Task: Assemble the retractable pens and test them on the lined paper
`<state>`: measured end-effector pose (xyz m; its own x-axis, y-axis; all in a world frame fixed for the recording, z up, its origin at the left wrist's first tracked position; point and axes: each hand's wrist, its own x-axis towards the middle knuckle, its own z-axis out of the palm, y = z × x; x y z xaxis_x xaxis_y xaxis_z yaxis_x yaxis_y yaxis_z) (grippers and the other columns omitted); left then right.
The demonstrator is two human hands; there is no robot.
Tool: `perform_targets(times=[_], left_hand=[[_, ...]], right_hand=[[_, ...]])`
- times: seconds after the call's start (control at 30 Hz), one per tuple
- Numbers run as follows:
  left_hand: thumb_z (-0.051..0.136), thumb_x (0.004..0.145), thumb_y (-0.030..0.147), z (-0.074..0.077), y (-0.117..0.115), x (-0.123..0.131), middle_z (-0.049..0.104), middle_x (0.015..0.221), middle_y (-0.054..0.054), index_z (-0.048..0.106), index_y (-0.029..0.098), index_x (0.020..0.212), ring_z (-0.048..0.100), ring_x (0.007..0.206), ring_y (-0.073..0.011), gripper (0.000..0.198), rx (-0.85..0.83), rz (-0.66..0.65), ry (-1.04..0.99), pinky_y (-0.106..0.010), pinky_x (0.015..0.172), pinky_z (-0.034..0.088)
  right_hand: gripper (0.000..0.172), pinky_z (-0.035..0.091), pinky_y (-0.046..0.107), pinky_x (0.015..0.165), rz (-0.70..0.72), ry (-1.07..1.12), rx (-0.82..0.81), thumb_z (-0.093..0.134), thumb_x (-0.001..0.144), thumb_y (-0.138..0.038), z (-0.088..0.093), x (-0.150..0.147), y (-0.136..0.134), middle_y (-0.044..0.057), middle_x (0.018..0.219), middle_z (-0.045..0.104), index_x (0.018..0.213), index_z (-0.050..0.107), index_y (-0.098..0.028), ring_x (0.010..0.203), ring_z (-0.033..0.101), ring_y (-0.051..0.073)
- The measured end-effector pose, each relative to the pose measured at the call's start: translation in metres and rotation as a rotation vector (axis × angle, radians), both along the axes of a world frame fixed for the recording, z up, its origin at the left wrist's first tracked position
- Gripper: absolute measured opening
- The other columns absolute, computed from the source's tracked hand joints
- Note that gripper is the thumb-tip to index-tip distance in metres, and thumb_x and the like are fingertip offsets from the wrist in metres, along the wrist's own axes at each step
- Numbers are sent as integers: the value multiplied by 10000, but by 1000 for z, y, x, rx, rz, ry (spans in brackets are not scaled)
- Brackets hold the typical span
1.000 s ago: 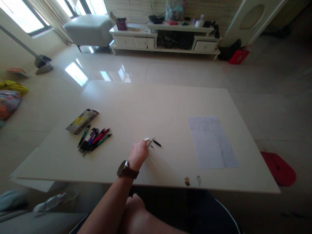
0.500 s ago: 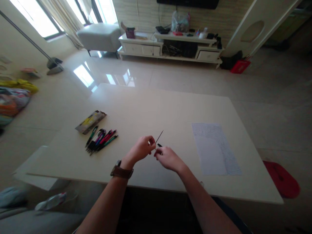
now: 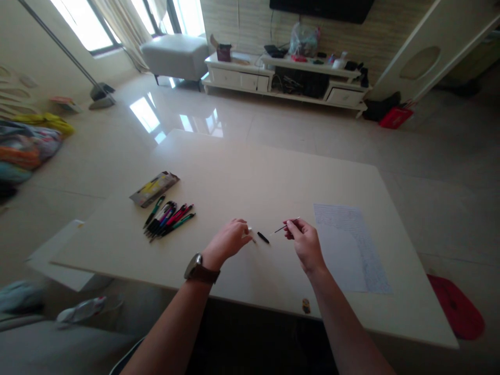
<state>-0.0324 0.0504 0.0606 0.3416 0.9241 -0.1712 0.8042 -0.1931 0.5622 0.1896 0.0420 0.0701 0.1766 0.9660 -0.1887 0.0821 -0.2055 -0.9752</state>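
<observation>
My right hand (image 3: 304, 240) pinches a thin dark pen refill (image 3: 281, 227) between thumb and fingers, its pale tip pointing left, just above the table. Below the tip lies a short black pen part (image 3: 263, 237), flat on the tabletop between my hands. My left hand (image 3: 231, 240), with a brown-strapped watch on the wrist, is low over the table with its fingers curled down. A small white piece (image 3: 250, 229) shows at its fingertips; most of whatever it holds is hidden. Left of it lies a pile of several click pens (image 3: 169, 220).
A grey and yellow pen box (image 3: 155, 188) lies behind the pens on the white table (image 3: 250, 172). A sheet of written paper (image 3: 344, 255) is right of my right hand. A small dark and yellow object (image 3: 306, 305) sits at the front edge. A red stool (image 3: 455, 307) stands right of the table.
My hands were together with the refill sticking up between them. My right hand has moved right with the refill, and the black pen part now lies uncovered between the hands.
</observation>
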Motion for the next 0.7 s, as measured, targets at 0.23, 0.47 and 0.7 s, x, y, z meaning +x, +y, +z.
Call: perform_targets(times=[0.23,0.47,0.7], left_hand=[[688,823,214,-21,-8,0,595,1364,-172,700,162,1052,514,1317,-277,235,-58,-57,144,-406,1115,379],[673,797,153,-16,-6,2,654,1257,-113,704,172,1047,598,1178,-235,253,-54,-59,107,-347,1064,414],[557,845,82,4,5,15,733,1027,-33,746,215,857,668,935,-165,232,86,-12,-180,-285,913,486]], right_hand=[[306,457,301,646,84,-299,80,555,882,-420,10,3,-11,64,745,669,859,697,-150,677,600,178],[278,439,283,630,116,-372,133,543,897,-388,13,-10,-9,64,756,686,818,685,-163,658,593,169],[268,480,289,657,65,-252,151,569,897,-401,18,-10,-9,75,830,700,902,692,-162,746,649,187]])
